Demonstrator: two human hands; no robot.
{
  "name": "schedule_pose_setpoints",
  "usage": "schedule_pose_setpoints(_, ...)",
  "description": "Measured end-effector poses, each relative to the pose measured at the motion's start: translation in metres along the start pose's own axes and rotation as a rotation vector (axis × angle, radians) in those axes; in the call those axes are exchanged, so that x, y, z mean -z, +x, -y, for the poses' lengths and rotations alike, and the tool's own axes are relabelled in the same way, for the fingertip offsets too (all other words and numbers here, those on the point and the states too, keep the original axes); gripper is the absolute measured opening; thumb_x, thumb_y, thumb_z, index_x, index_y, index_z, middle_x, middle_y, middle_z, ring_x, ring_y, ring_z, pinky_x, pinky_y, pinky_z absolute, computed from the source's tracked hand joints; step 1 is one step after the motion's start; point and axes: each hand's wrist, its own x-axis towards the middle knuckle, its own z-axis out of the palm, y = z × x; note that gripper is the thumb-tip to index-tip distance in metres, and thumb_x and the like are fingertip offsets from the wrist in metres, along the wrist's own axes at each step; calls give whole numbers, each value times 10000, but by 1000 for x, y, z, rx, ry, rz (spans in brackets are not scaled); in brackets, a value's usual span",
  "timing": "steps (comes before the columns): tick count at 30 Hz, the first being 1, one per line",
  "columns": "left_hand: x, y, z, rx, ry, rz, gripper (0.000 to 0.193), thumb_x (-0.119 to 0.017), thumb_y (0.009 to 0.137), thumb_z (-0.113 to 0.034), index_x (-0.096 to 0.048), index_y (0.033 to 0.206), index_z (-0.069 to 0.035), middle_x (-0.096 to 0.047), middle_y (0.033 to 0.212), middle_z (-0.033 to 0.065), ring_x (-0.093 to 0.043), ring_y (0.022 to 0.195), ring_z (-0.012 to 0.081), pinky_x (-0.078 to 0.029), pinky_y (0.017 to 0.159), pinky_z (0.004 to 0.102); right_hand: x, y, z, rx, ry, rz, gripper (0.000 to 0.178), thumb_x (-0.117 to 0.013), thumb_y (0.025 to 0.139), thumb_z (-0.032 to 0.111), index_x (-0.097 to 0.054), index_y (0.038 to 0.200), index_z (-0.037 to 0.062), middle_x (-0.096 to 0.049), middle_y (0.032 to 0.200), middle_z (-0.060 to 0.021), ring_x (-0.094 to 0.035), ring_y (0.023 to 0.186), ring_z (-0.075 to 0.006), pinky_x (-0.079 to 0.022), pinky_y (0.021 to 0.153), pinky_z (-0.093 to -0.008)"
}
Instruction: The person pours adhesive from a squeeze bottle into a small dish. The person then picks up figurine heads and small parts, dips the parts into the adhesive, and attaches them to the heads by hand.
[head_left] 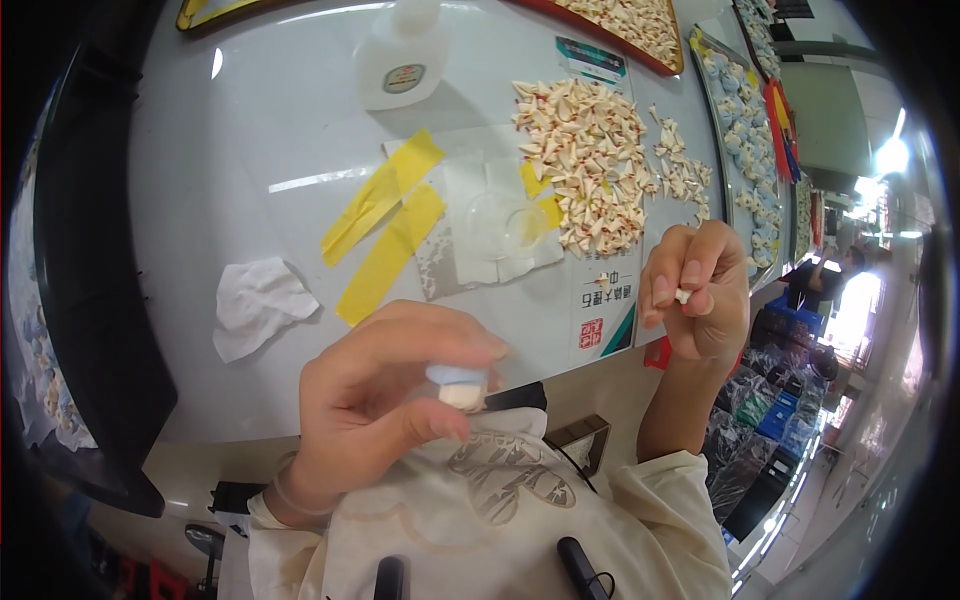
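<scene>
In front of my body, my left hand (365,395) is closed, thumb against fingers, on a small figurine part (461,396), light blue on top and cream below. Further right, my right hand (708,290) pinches a tiny cream piece (683,296) between its fingertips, raised near the table's front edge. The two parts are well apart. Beyond my hands lies a heap of small pointed cream pieces (590,165), some with red tips. A smaller group of similar pieces (684,165) lies just right of it.
A white bottle (400,60) stands at the back. Yellow tape strips (385,240), a small clear dish (500,222) on white paper and a crumpled white cloth (262,305) lie on the table. At right is a tray of blue-and-white figures (735,120); a black rack (90,250) is at left.
</scene>
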Motion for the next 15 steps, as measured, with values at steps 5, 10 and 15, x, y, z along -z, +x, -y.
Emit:
schedule_pose_setpoints(5,-4,1,-5,137,-216,-45,382,-628,769,12,-476,1112,83,-524,1107,191,-525,1033,238,-474,837,337,-24,15,8,128,-563,-146,177,-714,670,-2,-578,782,-15,-612,741,-163,-602,611,-206,-501,570,-302)
schedule_pose_setpoints(10,0,0,-3,113,-200,-7,371,-618,778,14,-479,1117,72,-513,1132,180,-502,1074,233,-447,871,333,-37,39,13,260,-997,1,157,-703,622,-20,-593,733,-12,-583,748,-100,-556,674,-157,-444,628,-262)
schedule_pose_setpoints(15,7,-1,-2,101,-69,39,363,-612,780,24,-485,1118,64,-509,1127,168,-482,1102,226,-422,896,331,-54,56,3,161,-1235,68,154,-695,562,-20,-619,693,4,-522,732,-45,-490,692,-125,-375,647,-237)
